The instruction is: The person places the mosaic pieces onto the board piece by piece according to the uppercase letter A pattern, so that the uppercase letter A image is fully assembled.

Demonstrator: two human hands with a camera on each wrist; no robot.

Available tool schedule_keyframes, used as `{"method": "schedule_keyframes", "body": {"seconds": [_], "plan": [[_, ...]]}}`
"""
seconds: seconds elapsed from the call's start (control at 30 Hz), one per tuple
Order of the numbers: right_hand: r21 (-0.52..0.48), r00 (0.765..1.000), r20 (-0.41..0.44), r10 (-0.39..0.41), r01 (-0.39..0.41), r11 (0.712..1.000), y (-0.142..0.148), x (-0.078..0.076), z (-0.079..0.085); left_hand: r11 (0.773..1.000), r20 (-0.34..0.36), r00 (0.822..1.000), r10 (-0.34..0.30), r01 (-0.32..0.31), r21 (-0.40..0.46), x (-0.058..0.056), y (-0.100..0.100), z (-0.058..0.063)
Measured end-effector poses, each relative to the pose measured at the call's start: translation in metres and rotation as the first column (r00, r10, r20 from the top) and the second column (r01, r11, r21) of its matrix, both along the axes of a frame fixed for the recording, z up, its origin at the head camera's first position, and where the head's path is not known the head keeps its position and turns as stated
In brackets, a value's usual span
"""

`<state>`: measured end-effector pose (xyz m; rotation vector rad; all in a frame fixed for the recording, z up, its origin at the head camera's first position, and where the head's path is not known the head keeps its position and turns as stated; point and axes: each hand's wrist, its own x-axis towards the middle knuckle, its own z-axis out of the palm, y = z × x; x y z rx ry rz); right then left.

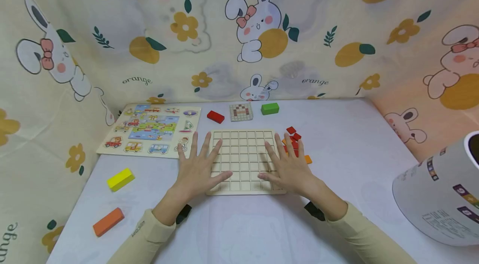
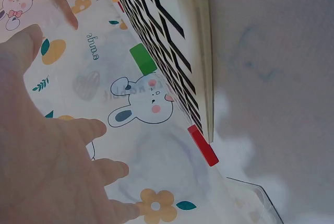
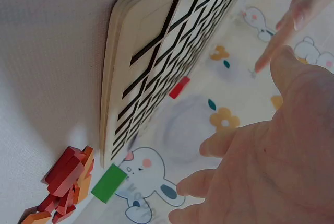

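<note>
A square wooden grid board [image 1: 245, 164] lies flat on the white table in front of the person. Over its left side is the left hand [image 1: 198, 168], fingers straight and spread, holding nothing. The right hand [image 1: 290, 166] spreads its fingers the same way over the board's right side and is also bare. Both wrist views show the palms held apart from the board [image 2: 180, 36]. Small red and orange pieces [image 3: 65, 174] lie in a loose pile just right of the board, partly covered by the right hand in the head view.
Behind the board are a red block [image 1: 216, 117], a small pattern card [image 1: 241, 112] and a green block [image 1: 270, 109]. A vehicle puzzle board [image 1: 149, 131] lies back left, with yellow [image 1: 121, 179] and orange [image 1: 108, 222] blocks nearer. A white cylindrical container [image 1: 438, 197] stands at right.
</note>
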<state>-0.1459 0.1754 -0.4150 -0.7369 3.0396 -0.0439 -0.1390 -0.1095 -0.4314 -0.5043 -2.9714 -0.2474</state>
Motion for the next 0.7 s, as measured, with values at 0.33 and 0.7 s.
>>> {"method": "schedule_keyframes", "body": {"seconds": [0.33,0.7], "plan": [[-0.062,0.995,0.073,-0.065,0.069,0.996,0.023,-0.015,0.000,0.998,0.050,0.998,-0.027,0.024,0.066,0.002,-0.009,-0.005],[-0.470,0.944,0.325,-0.050,0.208,0.858,0.098,-0.098,0.001,0.906,0.213,0.939,-0.271,0.174,0.385,-0.006,-0.046,-0.031]]}}
